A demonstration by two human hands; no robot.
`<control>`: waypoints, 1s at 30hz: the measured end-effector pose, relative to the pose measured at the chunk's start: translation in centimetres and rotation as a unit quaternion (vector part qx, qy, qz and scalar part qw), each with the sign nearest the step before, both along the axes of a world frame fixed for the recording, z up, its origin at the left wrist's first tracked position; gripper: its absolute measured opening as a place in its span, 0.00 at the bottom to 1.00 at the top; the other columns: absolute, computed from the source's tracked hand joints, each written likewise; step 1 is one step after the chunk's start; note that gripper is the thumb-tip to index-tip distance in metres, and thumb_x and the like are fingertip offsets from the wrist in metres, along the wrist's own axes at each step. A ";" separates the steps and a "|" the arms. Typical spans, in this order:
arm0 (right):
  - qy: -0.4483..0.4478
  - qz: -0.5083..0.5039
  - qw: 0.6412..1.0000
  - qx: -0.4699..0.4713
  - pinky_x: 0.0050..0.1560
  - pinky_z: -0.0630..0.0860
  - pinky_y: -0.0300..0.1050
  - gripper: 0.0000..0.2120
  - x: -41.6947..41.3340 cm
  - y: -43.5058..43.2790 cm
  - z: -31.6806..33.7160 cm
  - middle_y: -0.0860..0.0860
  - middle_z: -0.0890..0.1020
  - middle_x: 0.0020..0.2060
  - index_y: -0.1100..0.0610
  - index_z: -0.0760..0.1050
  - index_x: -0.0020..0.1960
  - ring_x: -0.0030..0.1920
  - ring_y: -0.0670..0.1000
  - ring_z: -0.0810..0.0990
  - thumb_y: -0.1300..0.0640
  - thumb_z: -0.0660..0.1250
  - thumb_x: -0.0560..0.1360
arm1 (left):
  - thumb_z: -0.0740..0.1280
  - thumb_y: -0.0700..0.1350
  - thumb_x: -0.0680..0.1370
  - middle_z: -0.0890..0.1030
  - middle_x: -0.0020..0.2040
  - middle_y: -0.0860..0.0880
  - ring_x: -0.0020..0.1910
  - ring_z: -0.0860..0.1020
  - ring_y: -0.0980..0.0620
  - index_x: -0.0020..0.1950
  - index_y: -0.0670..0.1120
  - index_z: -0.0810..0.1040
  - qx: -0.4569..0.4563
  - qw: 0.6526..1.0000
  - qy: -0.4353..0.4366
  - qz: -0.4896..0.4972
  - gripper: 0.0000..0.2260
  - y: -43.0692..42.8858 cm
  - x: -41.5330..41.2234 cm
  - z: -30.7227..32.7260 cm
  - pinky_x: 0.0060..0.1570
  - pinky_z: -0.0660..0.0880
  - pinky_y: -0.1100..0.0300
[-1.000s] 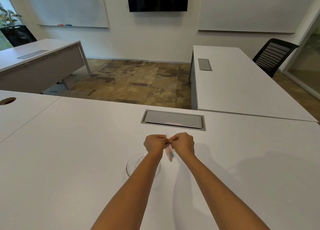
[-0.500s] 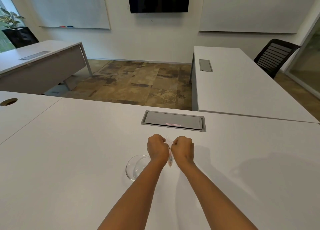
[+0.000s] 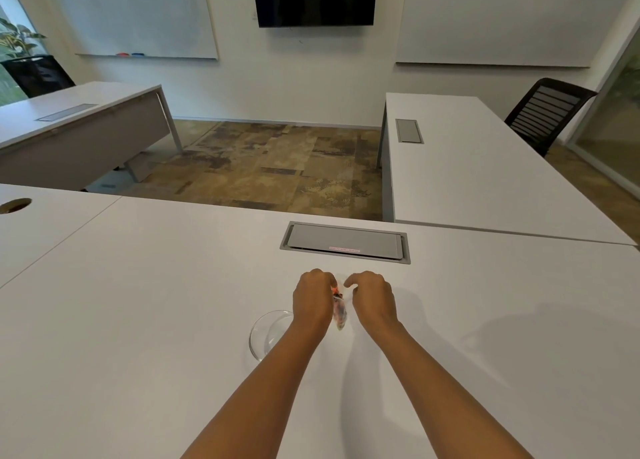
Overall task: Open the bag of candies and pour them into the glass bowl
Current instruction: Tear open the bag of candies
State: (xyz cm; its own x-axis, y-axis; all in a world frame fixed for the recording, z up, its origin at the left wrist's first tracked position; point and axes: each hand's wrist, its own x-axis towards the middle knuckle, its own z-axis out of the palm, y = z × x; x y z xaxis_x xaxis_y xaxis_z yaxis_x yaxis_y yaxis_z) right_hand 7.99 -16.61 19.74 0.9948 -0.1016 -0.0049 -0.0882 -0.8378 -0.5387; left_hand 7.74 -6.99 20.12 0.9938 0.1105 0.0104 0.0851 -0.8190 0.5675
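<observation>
Above the white surface (image 3: 173,320), just beyond the glass bowl (image 3: 266,334), the small clear bag of candies (image 3: 340,315) hangs between both hands, colourful sweets bunched low. Left hand (image 3: 313,299) is pinched shut on the bag's top; right hand (image 3: 372,299) is curled at the other edge, grip unclear. Best to pull the top apart gently, mouth up, then tip over the empty bowl
</observation>
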 end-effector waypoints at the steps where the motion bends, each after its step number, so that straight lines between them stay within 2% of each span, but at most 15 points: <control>1: 0.005 -0.001 1.000 -0.008 0.55 0.77 0.46 0.12 0.0 -0.1 0.0 0.59 0.81 0.57 0.61 0.78 0.58 0.54 0.57 0.81 0.61 0.64 0.75 | 0.63 0.39 0.77 0.81 0.59 0.41 0.55 0.80 0.45 0.58 0.40 0.79 0.010 1.000 0.005 -0.004 0.12 0.1 0.0 0.0 0.54 0.75 0.58; 7: 0.002 -0.023 1.000 -0.006 0.52 0.77 0.43 0.12 0.1 0.5 -0.2 0.58 0.82 0.55 0.62 0.78 0.57 0.53 0.56 0.82 0.61 0.65 0.75 | 0.67 0.38 0.74 0.81 0.55 0.39 0.52 0.80 0.42 0.54 0.36 0.79 0.020 0.999 0.025 -0.002 0.10 0.0 -0.2 0.6 0.52 0.76 0.56; 10: -0.008 -0.038 0.999 0.026 0.53 0.78 0.45 0.13 0.1 0.8 -0.5 0.58 0.82 0.56 0.61 0.78 0.57 0.53 0.57 0.82 0.62 0.67 0.73 | 0.66 0.41 0.76 0.80 0.58 0.40 0.54 0.80 0.44 0.58 0.38 0.78 0.001 1.000 0.006 0.016 0.12 0.1 0.1 0.4 0.55 0.75 0.58; 14: -0.027 -0.090 0.989 0.117 0.47 0.76 0.41 0.09 0.2 0.9 -0.8 0.57 0.83 0.53 0.60 0.79 0.53 0.51 0.55 0.82 0.61 0.66 0.74 | 0.64 0.42 0.77 0.79 0.62 0.40 0.56 0.79 0.44 0.61 0.39 0.76 -0.016 0.999 -0.023 0.026 0.14 0.3 0.3 0.7 0.59 0.73 0.59; 16: -0.039 -0.092 0.982 0.158 0.44 0.72 0.38 0.08 0.2 0.7 -0.9 0.56 0.83 0.52 0.61 0.78 0.52 0.49 0.54 0.81 0.60 0.64 0.76 | 0.65 0.42 0.77 0.79 0.60 0.40 0.49 0.78 0.47 0.59 0.39 0.77 -0.017 0.999 -0.043 0.019 0.12 0.4 0.4 0.8 0.52 0.72 0.62; 18: -0.052 -0.100 0.966 0.233 0.43 0.72 0.37 0.08 0.3 0.4 -1.1 0.56 0.82 0.51 0.61 0.77 0.53 0.48 0.52 0.79 0.61 0.61 0.77 | 0.66 0.41 0.77 0.81 0.58 0.39 0.42 0.72 0.51 0.56 0.39 0.79 -0.018 0.998 -0.060 0.016 0.11 0.6 0.6 0.9 0.45 0.68 0.64; 20: -0.061 -0.126 0.932 0.334 0.44 0.74 0.38 0.08 0.5 0.0 -1.4 0.53 0.79 0.49 0.60 0.74 0.52 0.51 0.55 0.79 0.62 0.57 0.78 | 0.65 0.41 0.77 0.81 0.58 0.40 0.45 0.75 0.50 0.57 0.39 0.79 -0.016 0.997 -0.075 0.009 0.11 0.8 0.7 1.1 0.47 0.70 0.63; 22: -0.060 -0.145 0.897 0.413 0.51 0.75 0.43 0.07 1.0 -0.6 -1.9 0.52 0.78 0.51 0.58 0.71 0.52 0.56 0.57 0.79 0.63 0.55 0.79 | 0.64 0.40 0.77 0.80 0.60 0.41 0.54 0.79 0.47 0.59 0.41 0.79 -0.018 0.995 -0.095 0.003 0.12 1.2 0.7 1.3 0.54 0.73 0.60; 24: -0.041 -0.126 0.900 0.415 0.57 0.73 0.46 0.10 1.5 -1.3 -2.4 0.54 0.77 0.58 0.57 0.70 0.57 0.61 0.58 0.76 0.64 0.55 0.79 | 0.62 0.38 0.77 0.81 0.59 0.42 0.56 0.79 0.46 0.57 0.42 0.80 -0.026 0.993 -0.114 -0.001 0.11 1.6 1.0 1.3 0.56 0.74 0.60; 27: 0.013 -0.037 0.936 0.349 0.62 0.70 0.46 0.19 2.1 -1.9 -3.1 0.54 0.70 0.68 0.54 0.65 0.68 0.67 0.57 0.70 0.62 0.59 0.78 | 0.63 0.37 0.77 0.84 0.55 0.42 0.53 0.81 0.47 0.53 0.42 0.83 -0.065 0.991 -0.116 0.001 0.10 2.2 1.4 1.3 0.55 0.76 0.59; 30: 0.073 0.049 0.939 0.333 0.62 0.70 0.49 0.20 2.7 -1.9 -3.7 0.54 0.69 0.69 0.52 0.65 0.68 0.67 0.57 0.70 0.54 0.62 0.77 | 0.64 0.35 0.76 0.84 0.53 0.42 0.50 0.82 0.47 0.49 0.41 0.84 -0.110 0.987 -0.114 -0.002 0.09 2.9 1.6 1.3 0.55 0.79 0.57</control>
